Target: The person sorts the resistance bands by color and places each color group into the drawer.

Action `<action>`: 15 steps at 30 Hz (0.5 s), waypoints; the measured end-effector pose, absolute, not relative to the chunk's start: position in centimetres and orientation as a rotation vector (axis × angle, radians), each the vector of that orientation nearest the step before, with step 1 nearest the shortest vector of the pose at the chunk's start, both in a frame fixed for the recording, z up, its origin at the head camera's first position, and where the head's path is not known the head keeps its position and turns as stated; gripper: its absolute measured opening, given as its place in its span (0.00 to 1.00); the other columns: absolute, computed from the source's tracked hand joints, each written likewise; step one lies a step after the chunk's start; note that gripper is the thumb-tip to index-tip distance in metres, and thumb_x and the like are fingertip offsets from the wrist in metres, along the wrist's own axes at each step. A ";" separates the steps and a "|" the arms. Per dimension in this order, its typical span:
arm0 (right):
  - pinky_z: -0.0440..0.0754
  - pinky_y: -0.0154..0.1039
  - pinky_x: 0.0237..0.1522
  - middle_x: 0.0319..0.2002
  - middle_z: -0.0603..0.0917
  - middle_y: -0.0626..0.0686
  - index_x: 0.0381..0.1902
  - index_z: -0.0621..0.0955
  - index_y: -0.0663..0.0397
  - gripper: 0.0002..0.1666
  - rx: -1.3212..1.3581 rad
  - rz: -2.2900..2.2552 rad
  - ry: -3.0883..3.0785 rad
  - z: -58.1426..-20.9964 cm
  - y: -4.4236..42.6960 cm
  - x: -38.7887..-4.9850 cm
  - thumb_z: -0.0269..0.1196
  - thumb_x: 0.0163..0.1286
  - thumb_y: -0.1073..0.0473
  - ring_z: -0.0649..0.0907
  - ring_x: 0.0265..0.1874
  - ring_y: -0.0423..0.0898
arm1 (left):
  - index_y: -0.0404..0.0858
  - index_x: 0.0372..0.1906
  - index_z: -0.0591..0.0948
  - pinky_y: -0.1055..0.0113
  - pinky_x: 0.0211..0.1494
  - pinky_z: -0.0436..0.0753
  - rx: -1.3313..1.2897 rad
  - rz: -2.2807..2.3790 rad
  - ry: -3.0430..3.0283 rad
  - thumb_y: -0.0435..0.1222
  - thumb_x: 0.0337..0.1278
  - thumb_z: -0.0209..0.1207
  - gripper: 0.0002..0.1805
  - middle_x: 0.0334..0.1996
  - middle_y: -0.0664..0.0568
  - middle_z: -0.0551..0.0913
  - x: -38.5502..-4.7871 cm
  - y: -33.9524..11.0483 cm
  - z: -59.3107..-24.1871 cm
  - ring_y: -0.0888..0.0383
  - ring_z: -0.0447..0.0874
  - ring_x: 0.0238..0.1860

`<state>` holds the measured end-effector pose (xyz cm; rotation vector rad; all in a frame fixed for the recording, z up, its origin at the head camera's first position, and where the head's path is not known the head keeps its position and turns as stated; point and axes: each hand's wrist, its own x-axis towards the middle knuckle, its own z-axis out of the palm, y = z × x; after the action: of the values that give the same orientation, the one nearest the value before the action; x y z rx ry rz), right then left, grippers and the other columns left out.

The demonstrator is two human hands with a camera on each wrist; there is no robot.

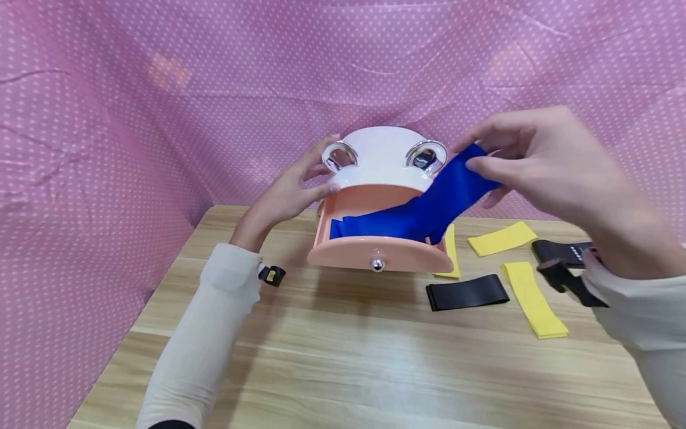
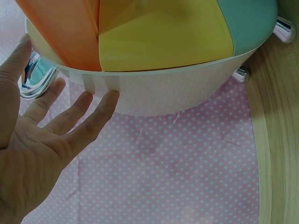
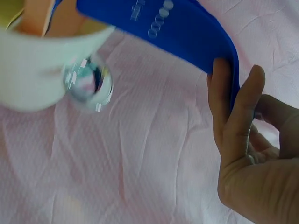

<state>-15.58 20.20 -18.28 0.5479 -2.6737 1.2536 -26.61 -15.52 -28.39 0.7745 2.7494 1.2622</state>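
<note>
A white rounded box (image 1: 383, 149) with silver rings has its peach drawer (image 1: 348, 253) pulled out toward the front. A blue band (image 1: 455, 190) lies partly in the drawer and rises over its right side, where my right hand (image 1: 557, 167) pinches its upper end. In the right wrist view the blue band (image 3: 182, 37) runs between the fingers of the right hand (image 3: 247, 144). My left hand (image 1: 286, 193) rests against the box's left side; in the left wrist view its spread fingertips touch the white wall (image 2: 163, 93).
Right of the drawer on the wooden table (image 1: 332, 357) lie a black band (image 1: 468, 293), a yellow band (image 1: 533, 301), another yellow band (image 1: 502, 238) and a second black band (image 1: 560, 253). One more yellow band (image 1: 451, 253) is partly behind the drawer. Pink dotted cloth (image 1: 257, 77) hangs behind.
</note>
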 end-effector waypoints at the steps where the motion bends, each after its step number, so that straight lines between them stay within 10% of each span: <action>1: 0.91 0.40 0.29 0.45 0.92 0.57 0.53 0.88 0.54 0.12 0.550 1.281 -2.672 -18.2 19.5 -15.6 0.65 0.76 0.62 0.92 0.27 0.47 | 0.85 0.77 0.51 0.38 0.70 0.78 0.776 1.261 2.753 0.50 0.69 0.66 0.46 0.84 0.63 0.55 -26.6 -15.5 -28.4 0.50 0.72 0.76; 15: 0.92 0.45 0.32 0.49 0.89 0.64 0.53 0.86 0.58 0.13 0.563 1.596 -2.660 -19.0 11.3 -16.8 0.61 0.75 0.68 0.93 0.34 0.59 | 0.80 0.80 0.53 0.38 0.72 0.77 0.808 1.275 2.750 0.48 0.70 0.66 0.45 0.83 0.57 0.60 -27.0 -15.4 -28.6 0.49 0.75 0.74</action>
<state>-16.80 11.32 -18.97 0.5626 -2.6602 1.5964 -26.98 -15.35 -28.63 0.8076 2.7495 1.2752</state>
